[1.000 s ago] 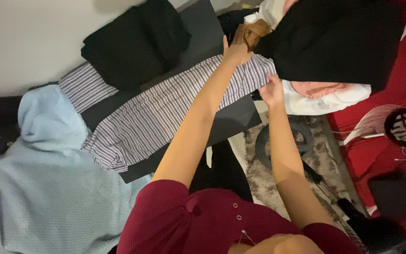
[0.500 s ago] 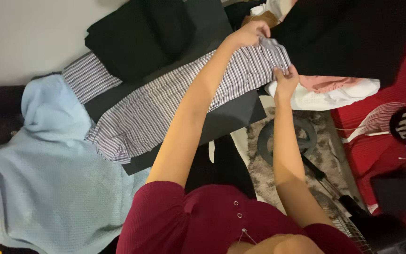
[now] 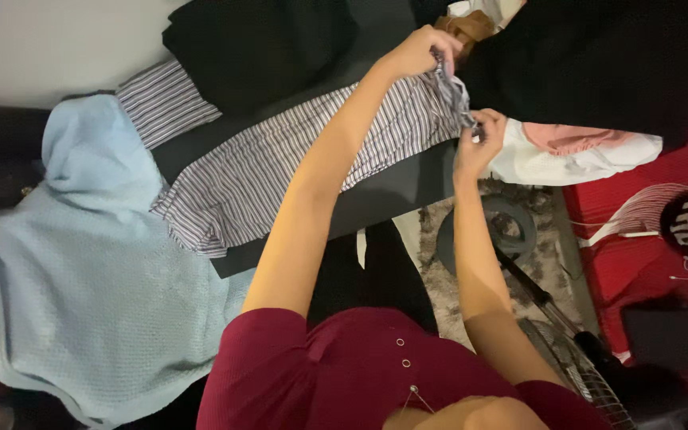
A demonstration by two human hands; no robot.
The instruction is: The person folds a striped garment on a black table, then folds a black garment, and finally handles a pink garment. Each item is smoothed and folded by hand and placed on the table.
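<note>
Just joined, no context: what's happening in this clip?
A person in a maroon top is handling a striped garment laid along a dark flat board. The left hand and right hand both pinch the garment's far end, which is bunched and lifted off the board; the rest lies flat. A light blue knit lies to the left, black clothing beyond the board, and a pile with white and pink pieces to the right.
</note>
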